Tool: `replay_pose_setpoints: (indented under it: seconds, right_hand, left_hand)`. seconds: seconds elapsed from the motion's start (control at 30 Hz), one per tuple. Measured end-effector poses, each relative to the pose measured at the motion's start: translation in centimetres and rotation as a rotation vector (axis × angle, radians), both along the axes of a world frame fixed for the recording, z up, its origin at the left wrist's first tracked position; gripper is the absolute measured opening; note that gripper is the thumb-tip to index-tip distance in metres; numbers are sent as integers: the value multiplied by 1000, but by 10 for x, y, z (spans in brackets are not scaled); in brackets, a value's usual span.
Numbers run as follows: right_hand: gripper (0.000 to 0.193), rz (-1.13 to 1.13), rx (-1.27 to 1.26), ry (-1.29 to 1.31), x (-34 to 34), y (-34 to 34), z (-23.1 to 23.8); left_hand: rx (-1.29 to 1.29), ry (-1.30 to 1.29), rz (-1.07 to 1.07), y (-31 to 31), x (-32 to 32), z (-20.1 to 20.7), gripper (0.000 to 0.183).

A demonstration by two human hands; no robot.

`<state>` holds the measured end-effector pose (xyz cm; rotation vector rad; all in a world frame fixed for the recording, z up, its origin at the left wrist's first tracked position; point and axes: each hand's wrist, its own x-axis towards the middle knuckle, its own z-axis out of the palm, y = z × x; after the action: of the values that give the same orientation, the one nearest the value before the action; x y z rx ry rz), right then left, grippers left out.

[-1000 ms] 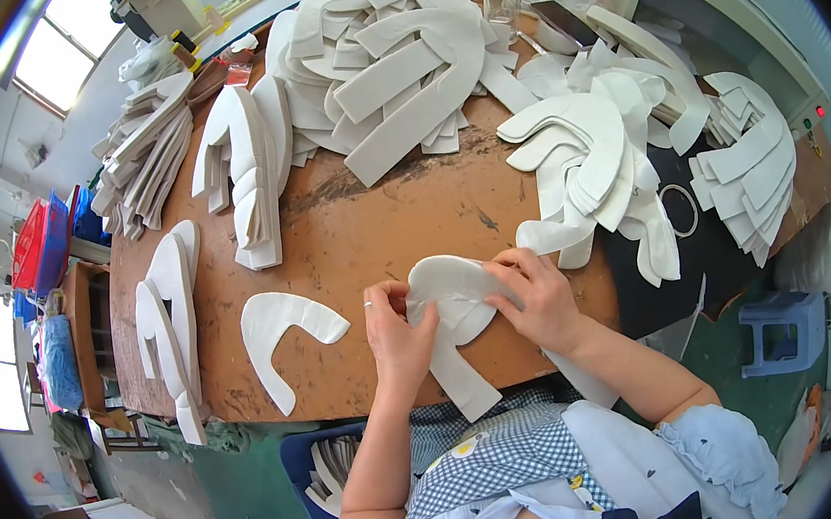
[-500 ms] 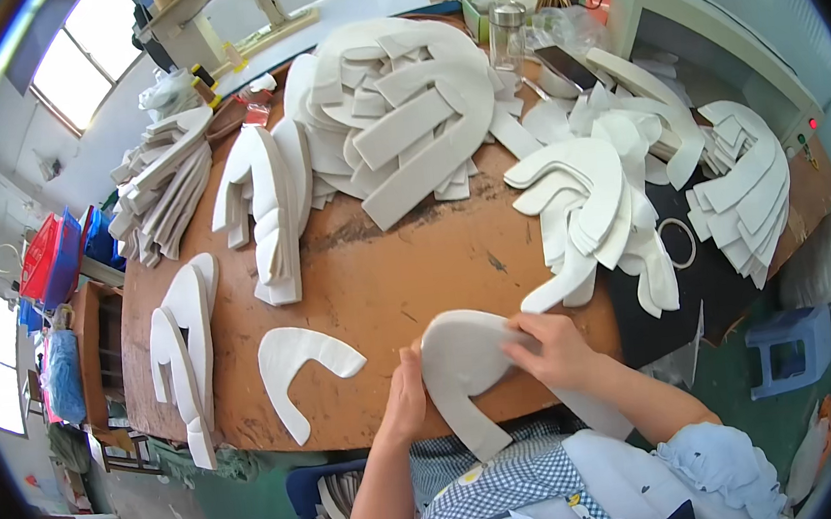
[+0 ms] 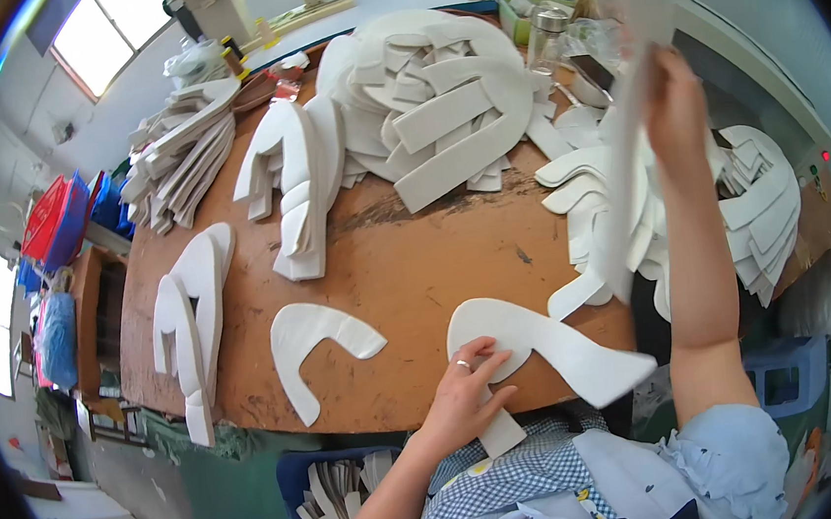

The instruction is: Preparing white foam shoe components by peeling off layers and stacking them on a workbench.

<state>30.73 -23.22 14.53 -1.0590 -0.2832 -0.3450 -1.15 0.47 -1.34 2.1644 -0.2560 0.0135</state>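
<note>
I am seeing a white horseshoe-shaped pad (image 3: 295,349) lying left of the left hand (image 3: 469,395). That hand is resting, fingers loosely spread, on a second curved pad (image 3: 577,349) overhanging the brown table (image 3: 418,289). Farther right and higher, the right hand (image 3: 676,103) is gripping a blurred white piece (image 3: 628,157). Probably the step is parting pieces; next move is calling for steady left fingers.
</note>
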Motion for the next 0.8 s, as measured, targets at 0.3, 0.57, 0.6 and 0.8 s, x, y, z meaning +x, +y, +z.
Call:
replay_pose_setpoints:
  seconds: [0.3, 0.57, 0.6, 0.8]
  right_hand:
    - [52, -90, -795, 357, 145, 90, -124]
    - [59, 301, -1271, -578, -120, 101, -136]
    - [60, 384, -1312, -615, -145, 95, -139]
    - [68, 559, -1525, -692, -214, 56, -165]
  left_hand:
    - [18, -148, -60, -10, -16, 0, 50]
    - [628, -176, 1163, 174, -44, -19, 40]
    - [601, -9, 1282, 195, -49, -24, 49]
    - [406, 180, 1294, 211, -37, -24, 45]
